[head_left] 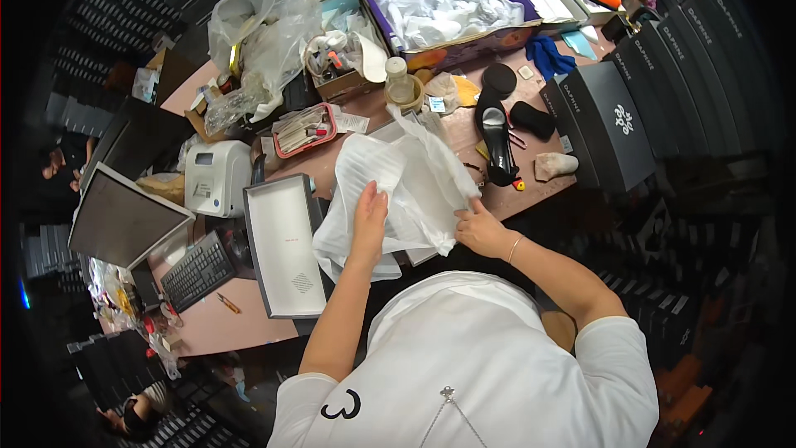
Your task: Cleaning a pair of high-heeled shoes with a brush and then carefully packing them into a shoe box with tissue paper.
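Your left hand (370,209) lies flat, fingers together, pressing on the white tissue paper (396,191), and seems to pin the sheet so it cannot slide. Your right hand (478,228) is closed in a pinch on the paper's edge at about 3 o'clock from the left hand, the fingers curled around a fold. The two hands are near each other, with the crumpled lower part of the sheet between them.

The paper spreads from your hands toward 12 o'clock, over what looks like an open box on the worktop (224,328); how much of the box it covers I cannot tell. A peak of the sheet stands up at 1 o'clock from your left hand, likely lifted by your right hand's pull.

At 9 o'clock from your left hand lies a box lid (284,245), inside up, set aside within reach. At 2 o'clock from your right hand a black high-heeled shoe (497,143) rests on the worktop, well apart from the paper, with a black shoe box (609,124) beyond it at 3 o'clock. A large carton of loose white paper (452,4) sits at 12 o'clock, at the far edge. A keyboard (197,272) and label printer (214,176) lie off at 9 o'clock, beyond the lid.
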`<state>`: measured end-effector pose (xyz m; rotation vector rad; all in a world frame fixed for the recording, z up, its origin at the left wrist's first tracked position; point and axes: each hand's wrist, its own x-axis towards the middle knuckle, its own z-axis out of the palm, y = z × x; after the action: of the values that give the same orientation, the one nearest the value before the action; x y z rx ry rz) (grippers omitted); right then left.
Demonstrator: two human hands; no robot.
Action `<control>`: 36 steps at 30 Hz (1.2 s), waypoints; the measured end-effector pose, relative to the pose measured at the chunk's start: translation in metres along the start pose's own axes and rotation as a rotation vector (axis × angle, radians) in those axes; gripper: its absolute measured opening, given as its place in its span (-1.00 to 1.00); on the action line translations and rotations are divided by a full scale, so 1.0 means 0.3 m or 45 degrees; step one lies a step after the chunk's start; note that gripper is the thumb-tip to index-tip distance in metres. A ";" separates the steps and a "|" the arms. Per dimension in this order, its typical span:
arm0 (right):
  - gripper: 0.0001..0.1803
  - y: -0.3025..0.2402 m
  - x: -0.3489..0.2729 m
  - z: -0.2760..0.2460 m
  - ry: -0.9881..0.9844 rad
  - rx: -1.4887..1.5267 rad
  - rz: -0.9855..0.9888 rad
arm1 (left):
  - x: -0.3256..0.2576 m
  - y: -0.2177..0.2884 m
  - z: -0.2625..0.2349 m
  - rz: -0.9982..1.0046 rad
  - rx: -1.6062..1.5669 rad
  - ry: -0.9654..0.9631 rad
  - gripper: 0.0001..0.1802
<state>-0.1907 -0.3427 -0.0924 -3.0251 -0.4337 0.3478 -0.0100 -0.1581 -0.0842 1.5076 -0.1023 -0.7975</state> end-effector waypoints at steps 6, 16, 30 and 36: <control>-0.70 0.127 0.014 -0.327 0.163 0.558 -0.062 | 0.036 0.120 -0.006 0.381 0.507 0.067 -0.41; -0.59 0.253 0.038 -0.464 -0.183 0.686 -0.102 | -0.047 0.135 0.053 -0.399 -0.566 -0.012 -0.33; -0.73 -0.058 0.053 0.014 0.201 0.183 0.043 | -0.007 -0.228 -0.037 -0.061 0.291 0.144 -0.22; -0.72 -0.125 0.082 -0.153 0.407 0.493 0.301 | -0.155 -0.101 0.016 0.600 0.309 0.170 -0.33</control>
<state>-0.1672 -0.3013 -0.0494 -2.6796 0.0166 -0.0428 -0.0597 -0.1337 -0.0921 1.6717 -0.4507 -0.3124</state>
